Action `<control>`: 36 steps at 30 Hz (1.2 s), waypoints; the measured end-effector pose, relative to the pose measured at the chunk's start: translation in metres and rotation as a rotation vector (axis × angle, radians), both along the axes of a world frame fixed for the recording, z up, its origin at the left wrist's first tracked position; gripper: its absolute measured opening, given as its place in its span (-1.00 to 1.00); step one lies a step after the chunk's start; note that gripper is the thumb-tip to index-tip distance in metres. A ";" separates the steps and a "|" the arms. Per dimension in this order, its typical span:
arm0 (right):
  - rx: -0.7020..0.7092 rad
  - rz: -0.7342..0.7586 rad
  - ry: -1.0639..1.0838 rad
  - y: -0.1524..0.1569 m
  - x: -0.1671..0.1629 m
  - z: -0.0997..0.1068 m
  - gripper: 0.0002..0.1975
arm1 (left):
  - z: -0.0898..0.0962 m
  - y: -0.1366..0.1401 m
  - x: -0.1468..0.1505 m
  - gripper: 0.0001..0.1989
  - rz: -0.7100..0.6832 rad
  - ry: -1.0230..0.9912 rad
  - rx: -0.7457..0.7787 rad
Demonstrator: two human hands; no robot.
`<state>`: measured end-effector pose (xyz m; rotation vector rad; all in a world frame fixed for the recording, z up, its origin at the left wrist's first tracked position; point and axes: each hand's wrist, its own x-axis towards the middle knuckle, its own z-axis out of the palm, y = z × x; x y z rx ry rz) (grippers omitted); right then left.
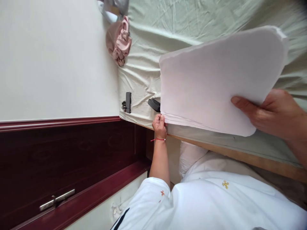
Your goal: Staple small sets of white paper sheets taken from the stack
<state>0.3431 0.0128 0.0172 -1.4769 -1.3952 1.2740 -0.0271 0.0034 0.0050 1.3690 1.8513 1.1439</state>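
The person's left arm [159, 158] reaches forward from the body, the wrist roughly straight. The left hand [159, 125] is curled into a compact fist, the thumb extended forward along the bent forefinger. The right forearm [297, 132] comes in from the right edge and angles inward. The right hand [266, 111] is in a clamping pose: the thumb stretches out on top, pointing left, while the other fingers are mostly hidden underneath. The two hands are well apart.
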 end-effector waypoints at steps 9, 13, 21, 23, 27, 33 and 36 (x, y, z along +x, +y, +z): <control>-0.022 0.020 -0.046 0.002 0.001 0.001 -0.58 | 0.001 0.003 0.000 -0.59 -0.060 0.001 0.048; -0.018 0.020 -0.043 0.001 0.001 0.001 -0.54 | 0.000 0.004 0.000 -0.55 -0.006 0.069 0.056; -0.028 -0.109 -0.008 0.002 -0.004 -0.009 -0.51 | 0.000 0.001 -0.004 -0.56 -0.058 -0.041 -0.018; -0.038 -0.087 0.004 0.002 -0.005 -0.012 -0.50 | -0.001 0.001 -0.004 -0.58 -0.044 -0.007 -0.026; -0.019 -0.105 -0.088 0.001 -0.003 -0.009 -0.54 | -0.001 0.001 -0.003 -0.56 -0.045 0.027 0.011; -0.018 -0.035 -0.040 0.001 -0.001 0.000 -0.52 | 0.000 0.002 -0.002 -0.53 -0.029 0.036 0.003; 0.010 -0.060 -0.041 0.001 -0.001 -0.001 -0.55 | -0.002 0.002 -0.002 -0.50 -0.027 0.035 0.016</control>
